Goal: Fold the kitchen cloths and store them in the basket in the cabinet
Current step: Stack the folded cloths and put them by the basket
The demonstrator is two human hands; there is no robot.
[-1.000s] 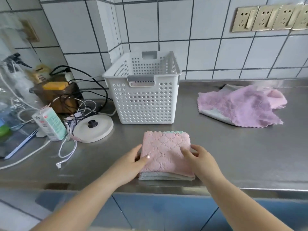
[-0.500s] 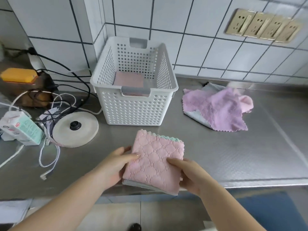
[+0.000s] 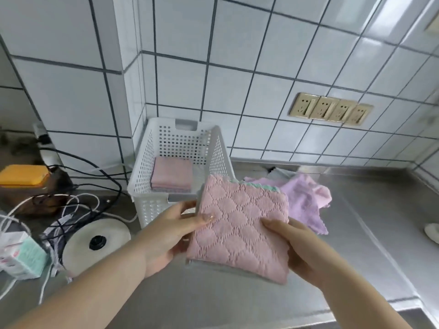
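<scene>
Arms: two forearms, both bare to the frame edge, no sleeves visible.
Left hand (image 3: pixel 166 236): bare, no glove; glossy polished thumbnail.
Right hand (image 3: pixel 301 252): bare, no glove, no ring or watch visible.

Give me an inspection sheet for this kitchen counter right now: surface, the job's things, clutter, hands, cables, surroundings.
Surface: steel counter, bare at the right.
Job's things: white basket on the counter by the wall, folded cloths inside; a pink folded stack held up in front of the basket; unfolded purple cloths in a heap to its right.
Clutter: round white lid, small carton, yellow-topped box, all at the left.
Hands: left hand and right hand each grip a side of the stack.
Cables: black and white cables tangled at the left.
Surroundings: white tiled wall with a row of sockets.
</scene>
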